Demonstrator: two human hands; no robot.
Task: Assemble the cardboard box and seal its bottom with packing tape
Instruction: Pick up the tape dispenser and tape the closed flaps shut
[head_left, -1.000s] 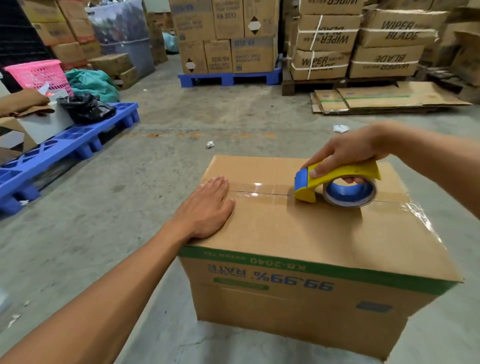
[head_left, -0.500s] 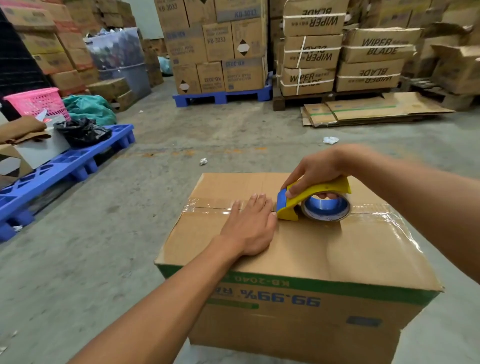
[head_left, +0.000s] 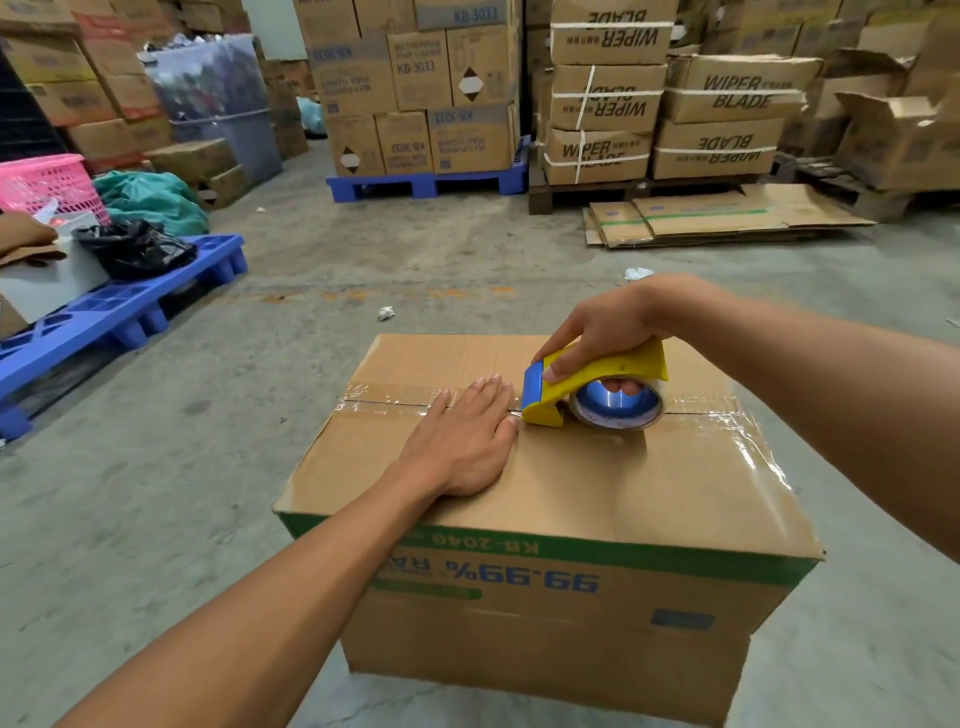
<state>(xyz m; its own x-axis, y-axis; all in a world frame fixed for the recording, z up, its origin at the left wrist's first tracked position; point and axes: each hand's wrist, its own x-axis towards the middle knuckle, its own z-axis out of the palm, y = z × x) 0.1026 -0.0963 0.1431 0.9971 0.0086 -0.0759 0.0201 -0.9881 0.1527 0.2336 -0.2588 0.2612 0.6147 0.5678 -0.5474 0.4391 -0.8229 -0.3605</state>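
Observation:
A brown cardboard box (head_left: 597, 483) with upside-down blue print stands on the concrete floor, its flaps closed on top. Clear packing tape (head_left: 384, 401) runs along the middle seam and over the right edge. My left hand (head_left: 462, 441) lies flat on the box top, its straight fingers pressing the tape over the seam. Right beside its fingertips, my right hand (head_left: 602, 327) grips a yellow and blue tape dispenser (head_left: 592, 389) that rests on the seam.
A blue pallet (head_left: 109, 317) with a black bag and a pink basket (head_left: 47, 184) lies at the left. Flattened cartons (head_left: 727, 215) lie on the floor behind the box. Stacked cartons on pallets line the back. Small paper scraps (head_left: 385, 312) lie on the floor.
My left hand slid right along the seam from the box's left edge until its fingertips reached the dispenser. The dispenser shifted slightly left along the seam.

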